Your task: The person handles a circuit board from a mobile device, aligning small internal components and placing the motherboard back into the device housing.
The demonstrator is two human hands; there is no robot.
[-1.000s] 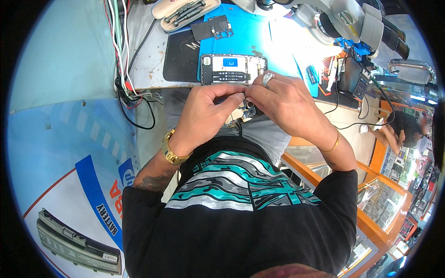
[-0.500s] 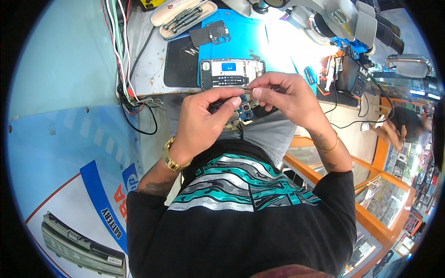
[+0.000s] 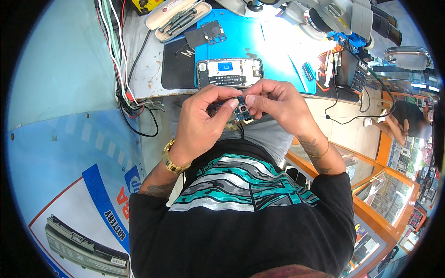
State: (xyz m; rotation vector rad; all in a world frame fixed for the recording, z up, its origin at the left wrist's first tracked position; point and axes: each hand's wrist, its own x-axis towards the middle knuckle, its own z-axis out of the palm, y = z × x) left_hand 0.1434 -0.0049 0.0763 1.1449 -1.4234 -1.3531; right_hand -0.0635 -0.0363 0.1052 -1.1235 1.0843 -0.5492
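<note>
Both hands hold a small dark-blue circuit board (image 3: 237,109) with a round camera module, close to my chest below the bench edge. My left hand (image 3: 204,123) grips its left side with thumb and fingers; a gold watch sits on that wrist. My right hand (image 3: 278,104) pinches the board's right side with thumb and forefinger. Just beyond the hands, an opened phone (image 3: 230,72) lies flat with its insides showing, on a blue work mat (image 3: 273,51).
A black mat (image 3: 176,65), a removed dark phone cover (image 3: 206,33) and an open case of tools (image 3: 178,16) lie at the back. A microscope (image 3: 343,18) stands right. Bundled wires (image 3: 121,69) hang left. Glass display counters (image 3: 371,194) stand on the right, with another person (image 3: 403,123) beyond them.
Both hands have drawn back from the open phone toward my body, lifting the small circuit board away from it.
</note>
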